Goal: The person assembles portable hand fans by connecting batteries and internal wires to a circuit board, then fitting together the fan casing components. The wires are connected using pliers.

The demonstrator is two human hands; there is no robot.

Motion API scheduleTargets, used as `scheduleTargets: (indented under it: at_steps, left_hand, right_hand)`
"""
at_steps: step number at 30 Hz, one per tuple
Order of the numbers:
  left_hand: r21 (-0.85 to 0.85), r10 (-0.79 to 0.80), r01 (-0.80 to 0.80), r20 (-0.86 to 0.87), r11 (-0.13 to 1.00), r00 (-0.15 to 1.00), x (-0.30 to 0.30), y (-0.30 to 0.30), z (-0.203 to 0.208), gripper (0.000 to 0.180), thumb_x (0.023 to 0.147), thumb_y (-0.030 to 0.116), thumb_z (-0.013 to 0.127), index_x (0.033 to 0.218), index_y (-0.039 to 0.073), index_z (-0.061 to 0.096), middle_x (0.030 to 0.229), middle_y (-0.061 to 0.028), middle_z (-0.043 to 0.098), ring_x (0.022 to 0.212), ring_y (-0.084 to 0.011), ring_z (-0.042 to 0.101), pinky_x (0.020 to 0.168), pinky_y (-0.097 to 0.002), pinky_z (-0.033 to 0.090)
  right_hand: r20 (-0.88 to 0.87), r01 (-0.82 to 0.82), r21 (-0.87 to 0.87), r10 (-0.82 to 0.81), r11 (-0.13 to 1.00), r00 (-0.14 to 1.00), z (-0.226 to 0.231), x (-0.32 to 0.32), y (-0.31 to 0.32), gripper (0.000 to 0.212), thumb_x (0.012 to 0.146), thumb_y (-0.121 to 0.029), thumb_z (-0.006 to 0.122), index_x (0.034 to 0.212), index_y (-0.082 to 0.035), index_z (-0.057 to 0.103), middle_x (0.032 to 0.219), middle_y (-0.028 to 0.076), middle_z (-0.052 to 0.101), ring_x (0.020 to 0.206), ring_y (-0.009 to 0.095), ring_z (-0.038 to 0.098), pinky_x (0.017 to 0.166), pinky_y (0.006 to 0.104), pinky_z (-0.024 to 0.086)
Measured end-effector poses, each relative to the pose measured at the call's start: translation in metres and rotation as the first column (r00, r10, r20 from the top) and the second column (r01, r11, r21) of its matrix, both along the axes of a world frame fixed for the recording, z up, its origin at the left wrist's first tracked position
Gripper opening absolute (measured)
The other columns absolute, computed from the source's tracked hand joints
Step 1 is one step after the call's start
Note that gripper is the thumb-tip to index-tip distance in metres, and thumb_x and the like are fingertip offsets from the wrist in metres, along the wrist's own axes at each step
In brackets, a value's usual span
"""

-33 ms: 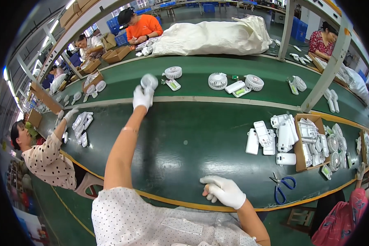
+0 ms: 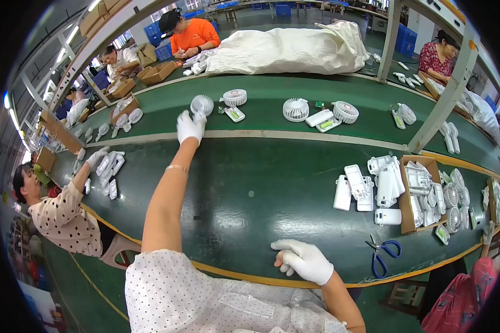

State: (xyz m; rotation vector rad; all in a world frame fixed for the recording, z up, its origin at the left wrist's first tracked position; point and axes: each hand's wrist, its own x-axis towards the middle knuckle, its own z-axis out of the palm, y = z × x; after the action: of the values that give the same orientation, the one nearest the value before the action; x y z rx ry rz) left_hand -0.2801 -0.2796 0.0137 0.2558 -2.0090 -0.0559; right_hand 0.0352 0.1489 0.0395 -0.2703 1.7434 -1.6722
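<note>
My left hand (image 2: 190, 127), in a white glove, reaches far out over the green conveyor belt (image 2: 166, 119). Its fingers look loosely spread at the lower left side of a white round fan (image 2: 202, 104), which stands on the belt; whether they still touch it I cannot tell. Just right of this fan lie another fan head (image 2: 235, 98) and an open white handle (image 2: 234, 114) with a green part inside. At the near table edge rests my right hand (image 2: 305, 261), also gloved, with its index finger stretched out, the others half curled and nothing seen in it.
Blue-handled pliers (image 2: 379, 260) lie right of my right hand. Beyond them are white plastic shells (image 2: 361, 188) and a cardboard box (image 2: 408, 202) of parts. More fan parts (image 2: 319, 117) sit on the belt. A metal post (image 2: 447, 91) rises at the right. Co-workers sit around.
My left hand has drawn slightly left and back from the fan, which was blurred and now appears sharp on the belt. The right hand has not moved. The co-worker's hand at left has shifted slightly.
</note>
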Motion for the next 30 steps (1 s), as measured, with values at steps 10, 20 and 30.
scheduleTargets:
  at_steps: [10,20,30]
  left_hand:
    - [0.615,-0.171,-0.185,0.473,0.767,0.865,-0.078,0.199,-0.007,0.084,0.075,0.037,0.085,0.138,0.002,0.041,0.137,-0.0169,0.048,0.124,-0.0336,0.053,0.102,-0.0427,0.047]
    - [0.857,-0.843,-0.098,-0.468,-0.506,0.266,-0.020,0.117,-0.002,0.029,0.086,-0.009,0.061,0.115,-0.008,0.055,0.102,-0.0150,0.062,0.086,-0.0254,0.064,0.068,-0.0353,0.055]
    - [0.975,-0.933,-0.190,0.039,0.113,-0.357,0.264,0.207,0.085,0.054,0.085,0.010,0.066,0.137,0.005,0.055,0.104,-0.0085,0.068,0.074,-0.0139,0.067,0.061,-0.0272,0.055]
  right_hand:
    - [0.056,0.091,0.003,-0.091,0.996,0.994,-0.009,-0.005,0.008,0.034,0.098,-0.010,0.047,0.127,0.002,0.060,0.093,0.012,0.070,0.074,0.012,0.067,0.067,0.0260,0.056]
    - [0.030,0.062,-0.033,-0.061,0.998,0.998,-0.010,-0.001,0.003,0.038,0.096,-0.012,0.049,0.129,0.003,0.059,0.097,0.013,0.070,0.078,0.014,0.066,0.070,0.0273,0.056]
    - [0.316,0.331,-0.559,-0.174,0.760,0.933,-0.041,-0.016,0.000,0.092,0.095,-0.069,0.040,0.150,0.004,0.029,0.142,0.024,0.050,0.123,0.035,0.058,0.093,0.0486,0.054]
